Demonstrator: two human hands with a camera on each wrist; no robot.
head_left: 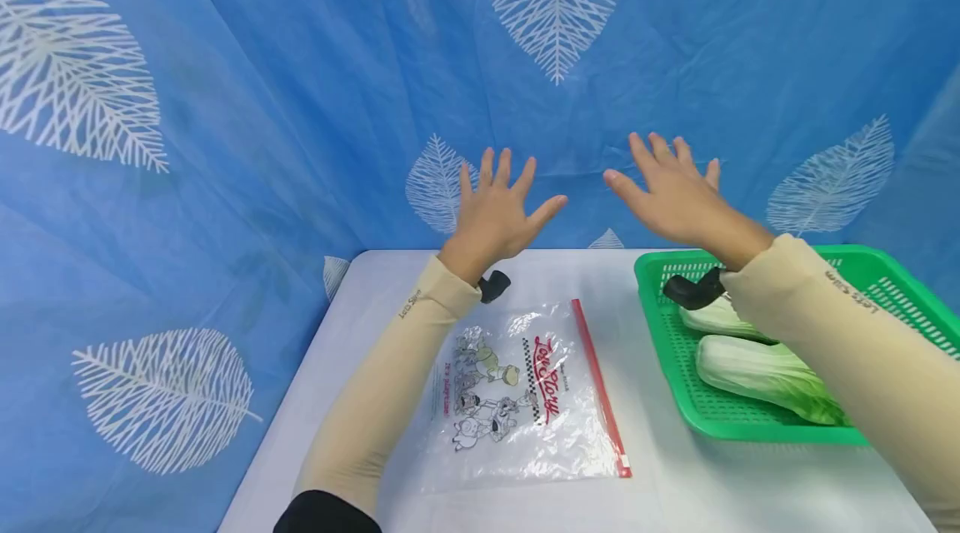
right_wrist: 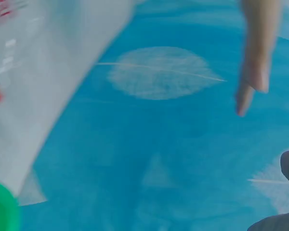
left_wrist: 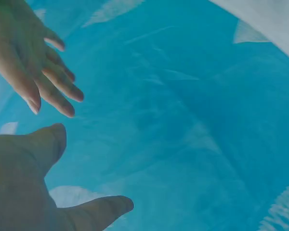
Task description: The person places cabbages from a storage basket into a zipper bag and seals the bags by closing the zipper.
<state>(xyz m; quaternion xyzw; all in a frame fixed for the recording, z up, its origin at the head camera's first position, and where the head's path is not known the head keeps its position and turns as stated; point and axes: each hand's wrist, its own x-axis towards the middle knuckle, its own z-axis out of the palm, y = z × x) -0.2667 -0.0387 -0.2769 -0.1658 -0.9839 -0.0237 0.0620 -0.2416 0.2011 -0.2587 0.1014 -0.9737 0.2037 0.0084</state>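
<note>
Both hands are raised with fingers spread, holding nothing. In the head view my left hand (head_left: 495,212) hovers beyond the far edge of a clear zip bag (head_left: 517,400) with a red slider strip, cartoon figures and red lettering. The bag lies flat on the white table (head_left: 645,483). My right hand (head_left: 678,196) is up near the back of a green plastic basket (head_left: 675,387). Inside it lie a napa cabbage (head_left: 757,371) and another one (head_left: 720,319) behind, both partly hidden by the right forearm. The left wrist view shows fingers of both hands against blue cloth.
A blue curtain (head_left: 315,141) with white leaf prints hangs behind the table and along its left side. The basket stands at the table's right, its right part covered by the sleeve. Dark wrist straps (head_left: 693,290) show under the wrists.
</note>
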